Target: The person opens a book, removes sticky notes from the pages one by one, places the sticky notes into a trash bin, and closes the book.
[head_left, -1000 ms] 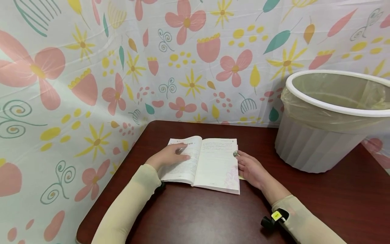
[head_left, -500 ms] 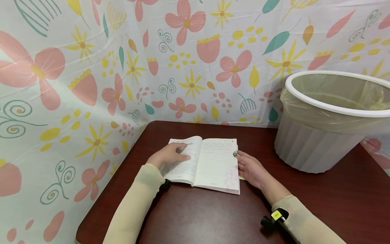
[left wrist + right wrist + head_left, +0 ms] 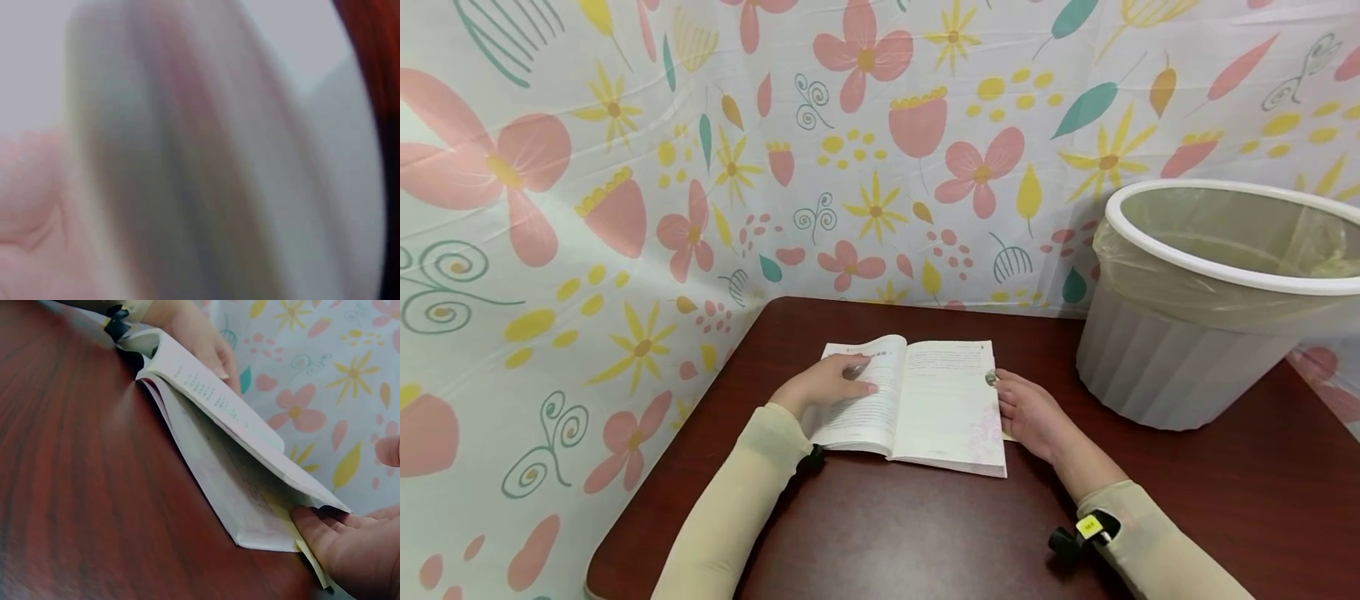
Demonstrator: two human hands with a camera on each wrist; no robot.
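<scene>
An open book [image 3: 953, 408] with printed white pages lies on the dark red table. My left hand [image 3: 827, 385] rests on its left page, thumb and forefinger spread apart. In the left wrist view, the blurred book edge [image 3: 206, 156] covers much of the frame, with part of my left hand [image 3: 31, 219] beside it. My right hand [image 3: 1030, 417] is at the right edge of the book. The right wrist view shows fingers of my right hand [image 3: 362, 556] slipped between two parts of the book [image 3: 219, 406], the upper part raised. A yellow strip [image 3: 314, 565] sticks out below those fingers.
A grey ribbed bin [image 3: 1157, 358] with a white rim and a clear liner stands on the right of the table [image 3: 910, 533]. A flower-patterned cloth [image 3: 880, 167] hangs behind and on the left.
The left forearm has shifted a little to the right. The book and both hands sit slightly further right in the head view, which itself has shifted slightly.
</scene>
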